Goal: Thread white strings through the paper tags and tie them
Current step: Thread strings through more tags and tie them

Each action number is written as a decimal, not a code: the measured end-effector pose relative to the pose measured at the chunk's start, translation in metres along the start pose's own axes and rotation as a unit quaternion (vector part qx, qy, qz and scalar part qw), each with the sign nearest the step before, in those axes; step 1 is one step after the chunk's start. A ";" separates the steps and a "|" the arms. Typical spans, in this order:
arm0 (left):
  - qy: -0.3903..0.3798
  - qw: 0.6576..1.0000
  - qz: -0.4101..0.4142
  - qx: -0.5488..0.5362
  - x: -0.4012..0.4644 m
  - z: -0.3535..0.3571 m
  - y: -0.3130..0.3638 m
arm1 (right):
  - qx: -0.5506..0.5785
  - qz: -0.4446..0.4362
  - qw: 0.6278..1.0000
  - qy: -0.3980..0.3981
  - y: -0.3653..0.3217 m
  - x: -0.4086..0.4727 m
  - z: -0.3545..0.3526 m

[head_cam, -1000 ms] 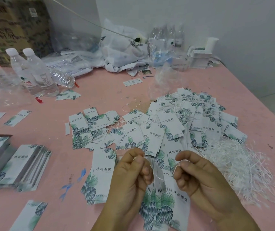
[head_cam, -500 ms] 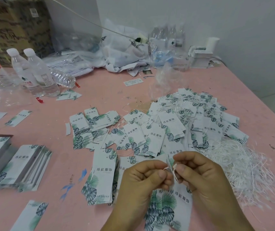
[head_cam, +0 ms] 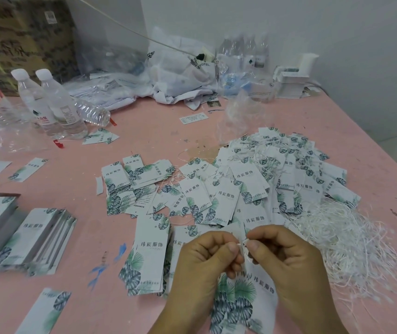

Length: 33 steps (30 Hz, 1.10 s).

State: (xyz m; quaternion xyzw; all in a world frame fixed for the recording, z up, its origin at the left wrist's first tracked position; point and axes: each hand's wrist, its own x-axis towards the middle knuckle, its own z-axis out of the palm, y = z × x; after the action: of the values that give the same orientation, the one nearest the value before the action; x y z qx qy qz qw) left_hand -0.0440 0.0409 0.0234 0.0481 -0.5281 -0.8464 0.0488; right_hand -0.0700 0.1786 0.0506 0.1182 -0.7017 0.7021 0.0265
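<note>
My left hand (head_cam: 202,263) and my right hand (head_cam: 286,261) meet at the near edge, fingertips almost touching. Both pinch a thin white string (head_cam: 242,247) between thumb and forefinger. Below the hands hangs a white paper tag (head_cam: 245,295) with green leaf print, partly hidden by my fingers. A heap of strung tags (head_cam: 277,174) spreads across the middle of the pink table (head_cam: 144,131). Loose white strings (head_cam: 344,242) lie in a tangle at the right. Unstrung tags (head_cam: 149,256) lie just left of my left hand.
Stacks of tags (head_cam: 31,239) sit at the left edge. Clear water bottles (head_cam: 48,104) stand at the back left. Plastic bags and white cloth (head_cam: 178,75) pile along the back wall, with a white box (head_cam: 294,80) at the back right.
My hands, apart a second ago with the string stretched between them, have come together, and the fingertips now pinch the string at one spot.
</note>
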 end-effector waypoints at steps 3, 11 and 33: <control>0.004 1.000 0.002 0.007 0.000 0.000 0.000 | -0.039 -0.010 0.999 0.007 0.006 -0.003 0.001; 0.008 1.000 0.013 0.008 -0.002 0.000 0.000 | -0.078 -0.036 0.995 0.058 0.019 -0.005 0.003; 0.035 0.997 0.058 0.037 -0.004 0.003 0.003 | -0.078 -0.077 0.993 0.036 0.009 -0.008 0.011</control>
State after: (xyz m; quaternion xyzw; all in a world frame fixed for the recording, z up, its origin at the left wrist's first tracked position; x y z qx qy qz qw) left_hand -0.0405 0.0427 0.0273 0.0484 -0.5590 -0.8198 0.1143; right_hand -0.0623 0.1686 0.0401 0.1440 -0.7419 0.6448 0.1147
